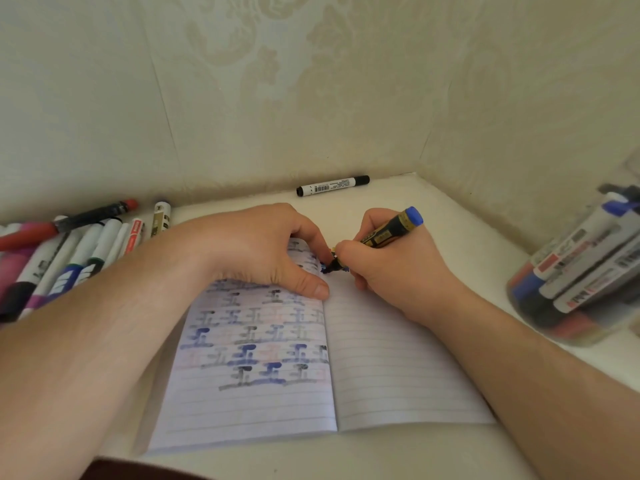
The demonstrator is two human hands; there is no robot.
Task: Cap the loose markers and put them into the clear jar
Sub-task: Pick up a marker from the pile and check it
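Nearest us lay our two forearms, crossing an open lined notebook (381, 368) at six o'clock, its left page covered in blue and grey test marks; our left hand (263, 251) pressed that page flat, fingers bent, holding nothing we could make out; our right hand (391, 271) gripped a black-and-yellow marker (388, 232) with a blue end, tip down at the page's top edge, seemingly uncapped. We judged it light, stiff and smooth, best held mid-barrel while a cap is pushed on. At nine o'clock a heap of loose markers (69, 258) lay; at three o'clock the clear jar (581, 282), apparently tipped, held several. Farthest, at twelve, a black marker (332, 185) rested capped on the pale table (450, 220), near the patterned wall (311, 81).
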